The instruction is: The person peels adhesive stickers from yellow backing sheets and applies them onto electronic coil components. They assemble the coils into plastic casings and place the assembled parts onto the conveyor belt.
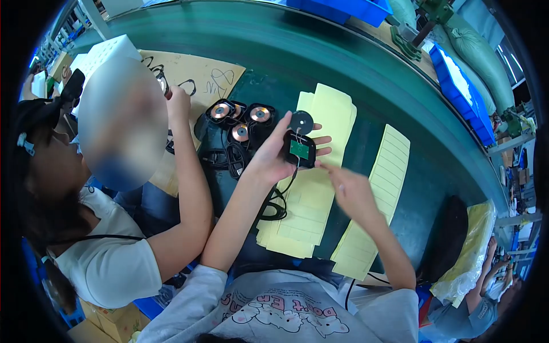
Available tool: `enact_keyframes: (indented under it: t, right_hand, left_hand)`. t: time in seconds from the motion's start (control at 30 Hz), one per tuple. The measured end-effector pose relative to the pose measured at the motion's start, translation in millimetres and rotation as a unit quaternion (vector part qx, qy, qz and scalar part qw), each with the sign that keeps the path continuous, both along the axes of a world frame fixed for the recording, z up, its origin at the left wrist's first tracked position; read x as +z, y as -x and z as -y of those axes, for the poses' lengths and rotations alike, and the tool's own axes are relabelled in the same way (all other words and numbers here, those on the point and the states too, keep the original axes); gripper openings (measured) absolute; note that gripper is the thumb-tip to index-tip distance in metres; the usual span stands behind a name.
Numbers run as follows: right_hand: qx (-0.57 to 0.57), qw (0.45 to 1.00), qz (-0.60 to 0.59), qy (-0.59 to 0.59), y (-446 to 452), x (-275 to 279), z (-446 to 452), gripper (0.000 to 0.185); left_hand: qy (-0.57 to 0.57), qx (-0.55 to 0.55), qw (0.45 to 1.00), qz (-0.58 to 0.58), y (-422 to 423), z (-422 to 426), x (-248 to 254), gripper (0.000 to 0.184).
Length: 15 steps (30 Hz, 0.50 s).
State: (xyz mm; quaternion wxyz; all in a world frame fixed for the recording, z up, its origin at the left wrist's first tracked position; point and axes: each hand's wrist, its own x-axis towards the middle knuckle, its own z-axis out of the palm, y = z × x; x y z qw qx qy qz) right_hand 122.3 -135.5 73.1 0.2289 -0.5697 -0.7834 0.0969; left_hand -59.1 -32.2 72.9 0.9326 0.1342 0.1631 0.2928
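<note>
at your far left, a co-worker [114, 246] in a white top raises a hand [179, 103] with a dark cabled piece [162, 83], over a brown cardboard sheet [229, 73] with marker scribbles. a white box [117, 47] sits behind that person's arm.

next, just beside the cardboard, you have a cluster of black units with copper coils [260, 114], with bundled black cables [236, 160] below them on the green work surface [366, 134].

your left hand [280, 151] is palm up, gripping the black housing [309, 158] with its green circuit board [299, 150] facing up. your thumb lies against the round black disc [302, 122], joined to the board by thin wires, and a black cable hangs below, looped over the pale yellow sheets [303, 214] under your hand.

your right hand [353, 191] reaches in with the index finger out, at the housing's right edge; you can't tell here whether it pinches anything.

right of it lies another ruled yellow sheet [380, 180], then a dark bundle [449, 234] beside a clear plastic bag [474, 246] with yellow inside, and another person [466, 314] past it.
</note>
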Motion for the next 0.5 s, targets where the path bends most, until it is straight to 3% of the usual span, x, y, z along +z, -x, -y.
enact_keyframes:
  t: [0.07, 0.27, 0.5]
  right_hand:
    - [0.009, 0.997, -0.012, 0.071, 23.0, 4.4, 20.7, 0.022]
    - [-0.050, 0.997, 0.046, 0.043, 56.2, -9.4, 33.1, 0.019]
    - [-0.050, 0.994, -0.077, 0.058, 53.2, -19.8, 26.8, 0.013]
  left_hand:
    - [-0.005, 0.006, 0.999, -0.034, -4.4, -3.1, -23.2, 0.062]
    - [-0.013, 0.023, 0.995, -0.096, -14.9, -2.4, -39.8, 0.066]
    - [-0.016, 0.039, 0.997, -0.071, -15.3, -3.3, -43.5, 0.067]
